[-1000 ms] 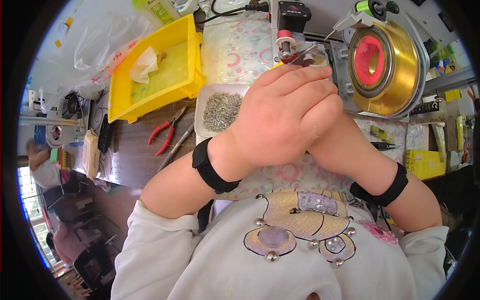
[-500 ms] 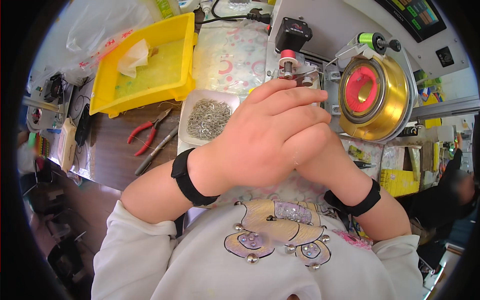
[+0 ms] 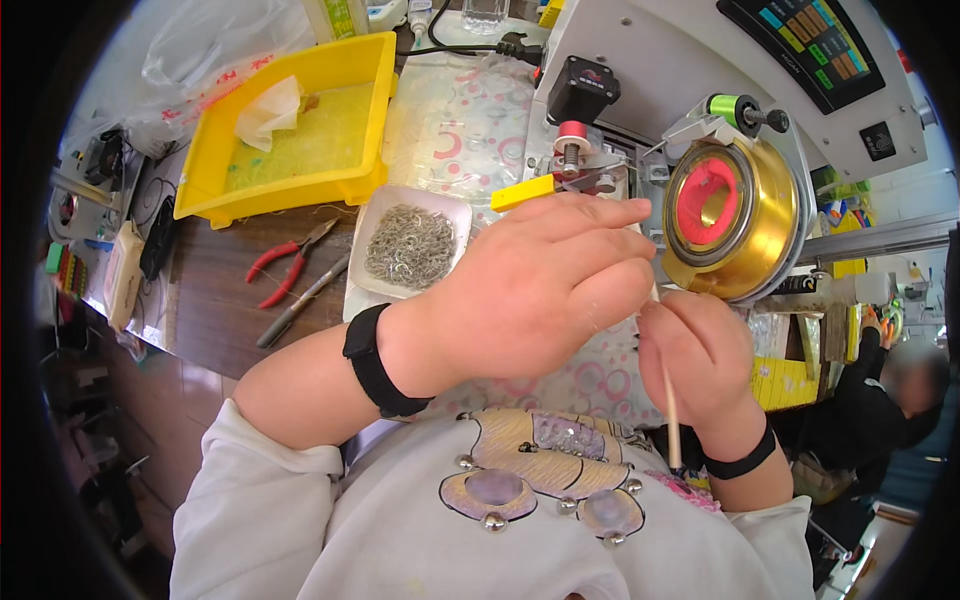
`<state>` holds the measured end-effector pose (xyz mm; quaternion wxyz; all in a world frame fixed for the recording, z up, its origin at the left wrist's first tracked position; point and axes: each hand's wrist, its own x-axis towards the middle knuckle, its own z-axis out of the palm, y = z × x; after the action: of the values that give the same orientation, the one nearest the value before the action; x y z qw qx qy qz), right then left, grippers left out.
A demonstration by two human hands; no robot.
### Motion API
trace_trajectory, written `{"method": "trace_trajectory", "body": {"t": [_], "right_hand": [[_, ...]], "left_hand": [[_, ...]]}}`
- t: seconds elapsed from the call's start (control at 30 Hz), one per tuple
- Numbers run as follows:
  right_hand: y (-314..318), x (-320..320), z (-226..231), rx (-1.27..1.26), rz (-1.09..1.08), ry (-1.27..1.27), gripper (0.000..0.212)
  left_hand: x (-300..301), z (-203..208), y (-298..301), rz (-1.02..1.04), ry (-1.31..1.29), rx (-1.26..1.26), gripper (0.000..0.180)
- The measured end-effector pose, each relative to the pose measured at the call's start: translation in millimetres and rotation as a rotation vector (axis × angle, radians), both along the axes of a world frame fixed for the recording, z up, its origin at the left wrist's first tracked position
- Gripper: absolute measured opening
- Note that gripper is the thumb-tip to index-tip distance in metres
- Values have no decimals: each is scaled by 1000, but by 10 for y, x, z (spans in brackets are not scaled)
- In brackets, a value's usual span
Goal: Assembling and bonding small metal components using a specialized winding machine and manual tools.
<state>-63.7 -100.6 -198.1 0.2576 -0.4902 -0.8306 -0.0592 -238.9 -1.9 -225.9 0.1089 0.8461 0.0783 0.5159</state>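
Beside the one gold winding drum (image 3: 728, 215), two hands meet: the right hand (image 3: 700, 355) is curled closed round one thin wooden stick (image 3: 670, 420), the left hand (image 3: 535, 290) half-closed over it, its grasp hidden. Left of the drum sit one white dish of small metal hooks (image 3: 410, 245), one red-handled pliers (image 3: 285, 262) and one yellow tray (image 3: 300, 140).

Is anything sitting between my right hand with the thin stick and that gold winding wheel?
Nothing visible does. The right hand pinches the thin wooden stick just below the gold wheel, with only bare patterned cloth between them. The left hand sits to its left, not in that gap.
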Motion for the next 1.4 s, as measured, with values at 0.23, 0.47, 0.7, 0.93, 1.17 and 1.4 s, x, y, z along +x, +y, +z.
{"method": "trace_trajectory", "body": {"t": [0.23,0.47,0.7,0.93,1.17,1.4], "right_hand": [[25,85,268,39,132,19,23],[-34,123,474,-165,101,35,18],[-48,173,534,-214,71,31,22],[7,136,507,-93,122,36,30],[10,146,591,-175,173,-12,24],[47,132,580,-74,173,-121,24]], "left_hand": [[4,-26,7,-50,26,-85,11],[6,-33,51,-67,45,-77,8],[22,-34,42,-137,33,-176,8],[15,-83,31,-143,-78,-176,10],[-119,23,57,-109,-46,-165,11],[-206,138,134,-224,13,-400,14]]}}
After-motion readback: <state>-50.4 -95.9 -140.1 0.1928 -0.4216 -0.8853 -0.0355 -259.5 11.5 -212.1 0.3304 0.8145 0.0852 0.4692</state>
